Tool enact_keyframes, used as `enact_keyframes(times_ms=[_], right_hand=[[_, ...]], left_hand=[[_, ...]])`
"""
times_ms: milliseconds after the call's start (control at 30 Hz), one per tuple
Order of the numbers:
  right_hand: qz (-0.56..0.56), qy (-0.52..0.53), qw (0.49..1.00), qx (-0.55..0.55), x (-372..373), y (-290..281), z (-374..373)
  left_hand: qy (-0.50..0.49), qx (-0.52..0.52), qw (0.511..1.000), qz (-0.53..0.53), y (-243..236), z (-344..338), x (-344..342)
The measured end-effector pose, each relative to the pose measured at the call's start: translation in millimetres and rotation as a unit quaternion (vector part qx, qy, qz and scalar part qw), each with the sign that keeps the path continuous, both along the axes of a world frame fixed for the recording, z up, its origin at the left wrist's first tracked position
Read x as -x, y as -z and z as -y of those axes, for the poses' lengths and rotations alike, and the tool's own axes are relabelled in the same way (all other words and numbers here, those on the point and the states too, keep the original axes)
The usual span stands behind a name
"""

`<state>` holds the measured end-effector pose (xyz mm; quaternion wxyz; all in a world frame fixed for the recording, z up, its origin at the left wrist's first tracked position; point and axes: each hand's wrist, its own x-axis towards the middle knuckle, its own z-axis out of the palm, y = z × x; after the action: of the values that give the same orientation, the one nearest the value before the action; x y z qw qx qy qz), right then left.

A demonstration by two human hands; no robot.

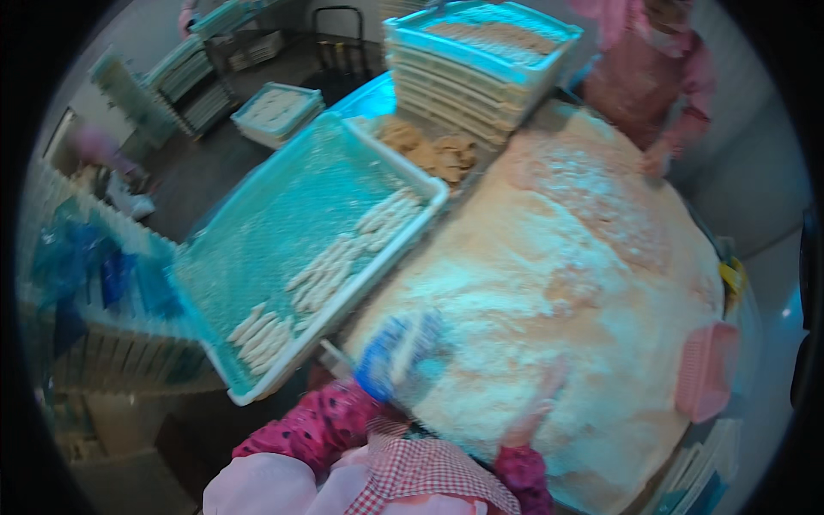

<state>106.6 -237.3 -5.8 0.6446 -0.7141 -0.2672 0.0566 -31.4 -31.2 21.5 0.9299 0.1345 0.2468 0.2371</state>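
My left hand [374, 367], in a blue glove, is at the near left edge of a wide heap of pale powder like flour or crumbs [481, 309]. A pale coated strip [401, 356] lies along its fingers, partly smeared by motion. My right hand [539, 407] hovers over or touches the powder further right, fingers stretched out and holding nothing I can see. Left of the heap stands a shallow white-rimmed tray [378, 300] with a teal mesh-like bottom. Rows of similar coated strips [330, 270] lie along its right side, with a smaller group [262, 339] at its near end.
Beyond the tray are tan pieces [438, 154] and a stack of trays [463, 90]. Across the heap stands a person in pink [639, 86], one hand at its edge. A pink basket [706, 371] sits at the right. More trays [279, 112] stand on the floor.
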Motion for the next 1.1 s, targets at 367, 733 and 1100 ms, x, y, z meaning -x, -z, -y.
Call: enact_keyframes(times_ms=[367,733,1100], right_hand=[[-0.003,0.166,0.982,0.087,-41,5,39],[-0.206,0.097,0.971,0.078,-104,37,-32],[0.141,0.122,0.955,0.229,-76,12,2]], left_hand=[[-0.024,-0.229,0.881,-0.413,34,-211,268],[-0.060,-0.446,0.792,-0.413,40,-211,215],[0.121,-0.515,0.831,-0.172,16,-80,13]])
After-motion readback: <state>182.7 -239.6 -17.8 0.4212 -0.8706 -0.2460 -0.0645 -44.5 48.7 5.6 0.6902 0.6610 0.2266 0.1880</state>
